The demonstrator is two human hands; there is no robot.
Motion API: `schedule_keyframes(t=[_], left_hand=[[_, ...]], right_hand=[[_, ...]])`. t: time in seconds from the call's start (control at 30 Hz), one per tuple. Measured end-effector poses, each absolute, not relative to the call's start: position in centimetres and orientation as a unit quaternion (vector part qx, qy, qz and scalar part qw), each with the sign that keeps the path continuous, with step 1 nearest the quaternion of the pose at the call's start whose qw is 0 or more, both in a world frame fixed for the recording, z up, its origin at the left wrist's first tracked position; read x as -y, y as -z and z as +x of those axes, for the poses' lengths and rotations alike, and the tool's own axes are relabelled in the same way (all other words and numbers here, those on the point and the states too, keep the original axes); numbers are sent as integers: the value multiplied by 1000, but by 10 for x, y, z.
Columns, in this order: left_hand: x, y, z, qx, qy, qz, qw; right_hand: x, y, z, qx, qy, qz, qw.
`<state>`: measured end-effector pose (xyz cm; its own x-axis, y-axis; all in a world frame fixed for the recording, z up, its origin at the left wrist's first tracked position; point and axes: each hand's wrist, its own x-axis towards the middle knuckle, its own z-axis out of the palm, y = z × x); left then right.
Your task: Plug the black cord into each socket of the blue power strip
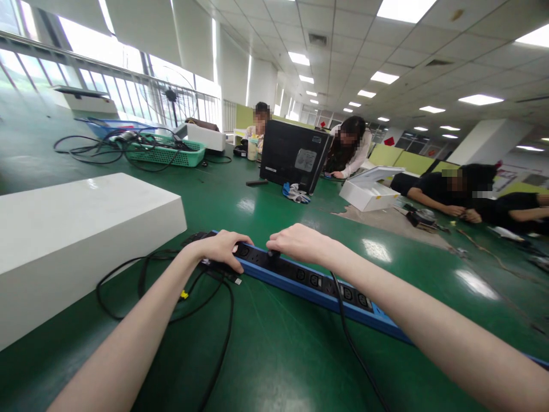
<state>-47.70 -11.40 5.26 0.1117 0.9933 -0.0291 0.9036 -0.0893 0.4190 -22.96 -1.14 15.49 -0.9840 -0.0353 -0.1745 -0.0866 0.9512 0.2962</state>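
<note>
A long power strip [287, 276], blue-edged with a black socket face, lies slantwise across the green table. My left hand [223, 249] grips its left end, thumb on the near side and fingers over the far side. Above the sockets, my right hand [295, 240] is closed on a black plug [273, 253], which touches the strip's face; whether it is seated in a socket I cannot tell. A black cable [343, 320] hangs from beneath my right wrist to the near table edge. Beside my left hand lie more black cables [229, 320] and a yellow tag [184, 294].
A big white box [90, 212] stands at left. Behind it are a green basket [165, 151] of cables and a blue tray. Further back are a black computer case [294, 154], gloves [295, 193] and an open white box [369, 194]. Several people sit or lean around the table.
</note>
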Motion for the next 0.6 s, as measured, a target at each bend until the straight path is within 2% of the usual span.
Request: schedule_keyframes(t=[0.37,0.6], left_hand=[[114,-54,-475,-661,-131,719,170],[115,-55,-475,-659,-129,722,168]], right_hand=[[10,-146,-230,-965,-232,-85,94],[6,-146,-226,-963,-231,-101,96]])
